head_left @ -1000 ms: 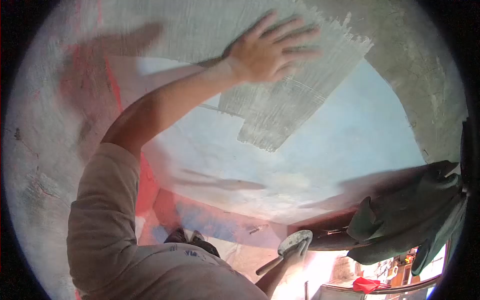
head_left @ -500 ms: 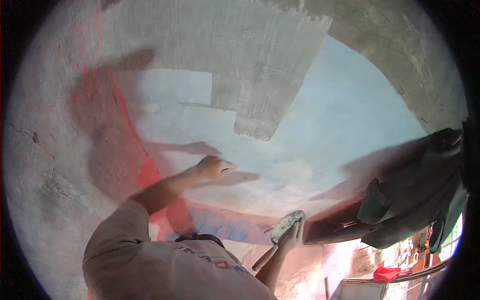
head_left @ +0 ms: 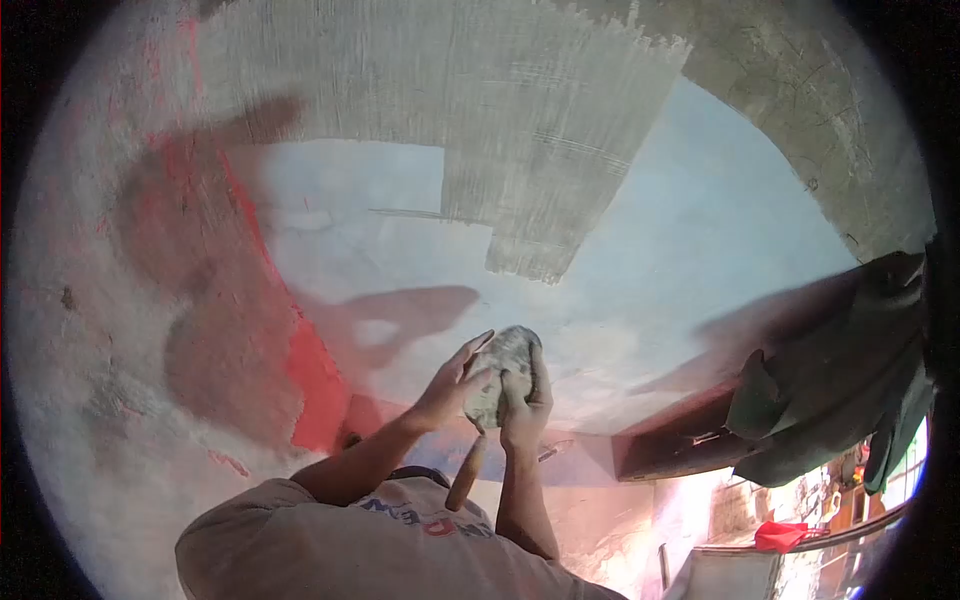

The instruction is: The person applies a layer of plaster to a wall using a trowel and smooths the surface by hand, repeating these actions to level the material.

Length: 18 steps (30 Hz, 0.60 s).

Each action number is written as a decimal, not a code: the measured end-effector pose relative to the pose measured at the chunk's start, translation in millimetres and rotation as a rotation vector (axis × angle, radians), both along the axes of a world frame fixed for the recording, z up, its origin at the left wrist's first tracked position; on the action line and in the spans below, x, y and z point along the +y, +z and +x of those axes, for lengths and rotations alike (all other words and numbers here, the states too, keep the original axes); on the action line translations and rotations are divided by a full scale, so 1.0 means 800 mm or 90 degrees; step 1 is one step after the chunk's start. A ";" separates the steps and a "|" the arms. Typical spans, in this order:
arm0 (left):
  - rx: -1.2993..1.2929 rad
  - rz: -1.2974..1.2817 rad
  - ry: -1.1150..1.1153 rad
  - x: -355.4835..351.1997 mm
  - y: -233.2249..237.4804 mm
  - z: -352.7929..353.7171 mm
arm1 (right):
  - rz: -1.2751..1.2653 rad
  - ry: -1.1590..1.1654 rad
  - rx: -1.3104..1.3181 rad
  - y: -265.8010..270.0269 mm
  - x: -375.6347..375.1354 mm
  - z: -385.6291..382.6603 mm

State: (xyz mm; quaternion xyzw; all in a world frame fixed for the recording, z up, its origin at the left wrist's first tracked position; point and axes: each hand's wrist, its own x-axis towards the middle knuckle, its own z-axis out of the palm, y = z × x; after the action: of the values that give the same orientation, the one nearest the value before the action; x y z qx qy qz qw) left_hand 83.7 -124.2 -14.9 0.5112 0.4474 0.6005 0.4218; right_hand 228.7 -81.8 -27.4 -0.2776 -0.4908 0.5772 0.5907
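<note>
A trowel with a rounded, mottled grey-white blade [head_left: 505,375] and a wooden handle [head_left: 466,474] is in front of my chest, its handle pointing down. My right hand [head_left: 526,405] grips the blade from the right, thumb over its face and fingers along its edge. At the opposite edge, my left hand [head_left: 450,388] holds the blade between thumb and fingers. Neither hand is on the handle. Behind them stands a pale blue wall [head_left: 380,260] with a rough grey patch [head_left: 540,150] above.
Red paint [head_left: 322,390] marks the wall corner at the left. A dark cloth [head_left: 840,380] hangs over a ledge at the right. Lower right, a red item [head_left: 781,536] lies near a curved rail. Shadows fall on the walls.
My right hand has brought the trowel up and left, to the middle. My left hand has come down from the wall area and taken hold of the blade's left edge.
</note>
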 end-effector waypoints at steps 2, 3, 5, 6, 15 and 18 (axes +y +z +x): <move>-0.139 0.000 0.017 -0.003 -0.005 -0.007 | 0.002 -0.026 -0.057 0.006 -0.005 -0.035; -0.210 -0.001 0.024 -0.004 -0.003 -0.014 | 0.038 -0.046 -0.091 0.026 -0.007 -0.054; -0.243 0.072 0.085 0.000 0.003 -0.032 | 0.112 -0.110 -0.116 0.019 -0.001 -0.096; -0.279 0.087 0.094 -0.002 0.019 -0.040 | 0.148 -0.141 -0.128 0.017 0.004 -0.112; -0.117 0.170 0.204 0.036 0.042 -0.140 | 0.108 -0.118 -0.141 0.070 0.035 -0.214; -0.139 0.138 0.177 0.055 0.049 -0.158 | 0.132 -0.150 -0.171 0.086 0.050 -0.228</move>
State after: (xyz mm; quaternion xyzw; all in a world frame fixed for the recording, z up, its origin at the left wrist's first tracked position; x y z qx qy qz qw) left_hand -42.8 -80.0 24.5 0.4187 0.3978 0.7494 0.3238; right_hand 46.5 -42.1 41.8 -0.3453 -0.5862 0.4082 0.6088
